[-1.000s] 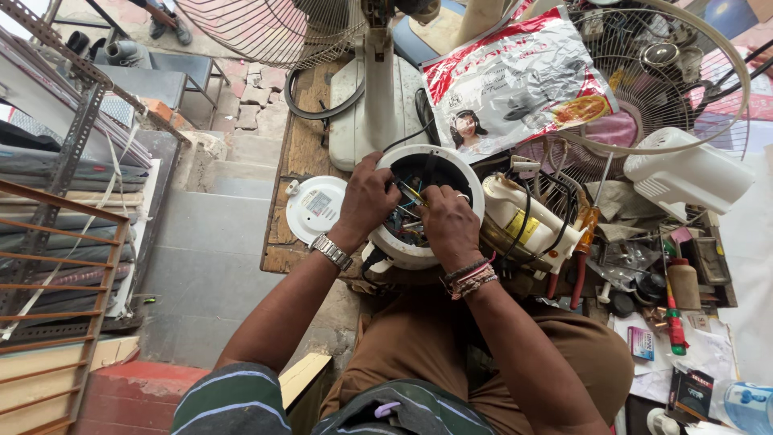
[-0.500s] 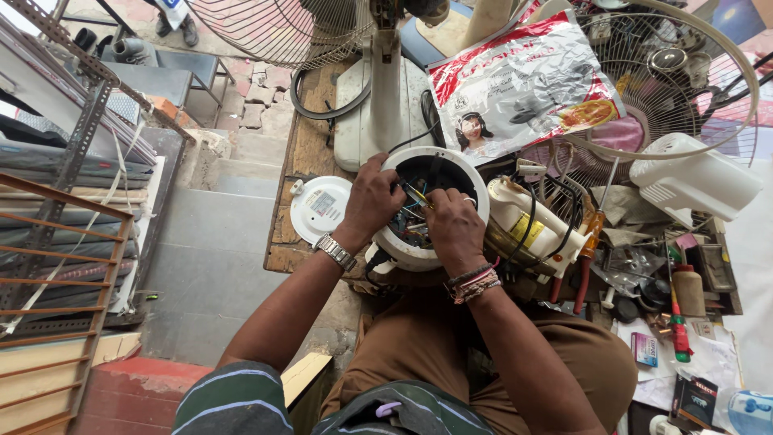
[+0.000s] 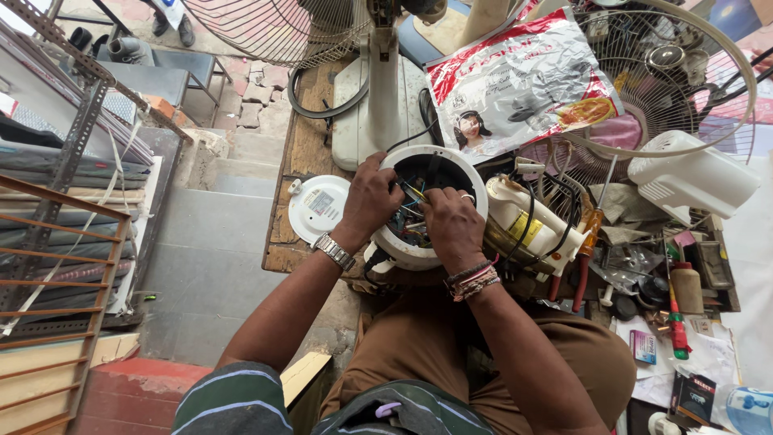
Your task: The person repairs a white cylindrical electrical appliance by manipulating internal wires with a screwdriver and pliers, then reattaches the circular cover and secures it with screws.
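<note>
Both hands work inside a round white fan housing point(image 3: 431, 211) held on the person's lap at the worktop's point(image 3: 302, 145) edge: the left hand point(image 3: 372, 201) curls over its rim, grip clamped on it. The right hand point(image 3: 451, 225) has its fingers pinched together among the coloured wires point(image 3: 411, 216) inside. A round white cover point(image 3: 319, 208) lies just left on the worktop, and a red-handled screwdriver point(image 3: 588, 242) lies to the right.

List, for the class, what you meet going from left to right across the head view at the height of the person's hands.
Metal shelf frame → round white lid → left hand → right hand → white fan motor part → orange-handled screwdriver → white plastic cover.
</note>
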